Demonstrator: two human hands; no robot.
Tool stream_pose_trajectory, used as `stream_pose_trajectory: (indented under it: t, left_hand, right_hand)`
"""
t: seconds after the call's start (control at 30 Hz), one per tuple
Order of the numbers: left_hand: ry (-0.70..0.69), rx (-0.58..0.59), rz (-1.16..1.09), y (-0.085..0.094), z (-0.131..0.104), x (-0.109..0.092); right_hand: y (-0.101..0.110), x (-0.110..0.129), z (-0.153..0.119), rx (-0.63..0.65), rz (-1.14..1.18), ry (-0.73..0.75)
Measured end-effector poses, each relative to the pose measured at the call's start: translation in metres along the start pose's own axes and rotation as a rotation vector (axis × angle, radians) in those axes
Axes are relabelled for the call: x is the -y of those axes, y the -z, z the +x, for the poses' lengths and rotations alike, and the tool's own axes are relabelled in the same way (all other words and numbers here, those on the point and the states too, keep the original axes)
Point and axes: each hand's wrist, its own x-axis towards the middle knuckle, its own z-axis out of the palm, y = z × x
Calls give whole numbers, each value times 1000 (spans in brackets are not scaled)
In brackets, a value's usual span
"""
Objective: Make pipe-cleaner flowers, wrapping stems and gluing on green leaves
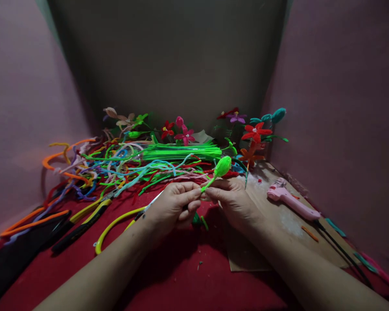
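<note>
A bright green fuzzy bud [223, 166] on a short green stem tilts up and to the right between my hands. My left hand [178, 203] pinches the lower end of the stem between thumb and fingers. From the other side my right hand [233, 199] closes its thumb and forefinger on the same stem, just below the bud. The fingertips of both hands nearly meet there. Beneath my hands, small green pieces [204, 222] lie on the red cloth [194, 268].
Behind my hands lie many coloured pipe cleaners [116, 164] and a green bundle [181, 151], with fuzzy flowers [254, 131] further back. Yellow-handled scissors [116, 222] and black-yellow pliers [84, 224] are at left. A pink glue gun [293, 203] rests on cardboard [275, 224] at right.
</note>
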Motion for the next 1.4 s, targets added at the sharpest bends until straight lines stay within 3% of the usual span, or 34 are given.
stream_pose_trajectory:
  t: [0.1, 0.27, 0.37, 0.63, 0.83, 1.0, 1.4]
  left_hand:
    - [-99, -92, 273, -2, 0, 0]
    - [-474, -298, 939, -4, 1, 11]
    - [-587, -392, 1125, -2, 2, 19]
    - [-759, -404, 1215, 5, 3, 23]
    - [-739, -394, 1111, 4, 3, 23]
    - [-727, -416, 1112, 3, 3, 23]
    - [-689, -416, 1095, 4, 3, 22]
  right_hand:
    - [-4, 3, -1, -50, 5, 11]
    - [-9, 8, -1, -112, 17, 34]
    - [-10, 7, -1, -139, 15, 36]
    - [-9, 0, -4, -171, 24, 4]
    - [-8, -1, -4, -103, 76, -16]
    - [-12, 4, -3, -117, 83, -54]
    - [-9, 11, -4, 8, -136, -116]
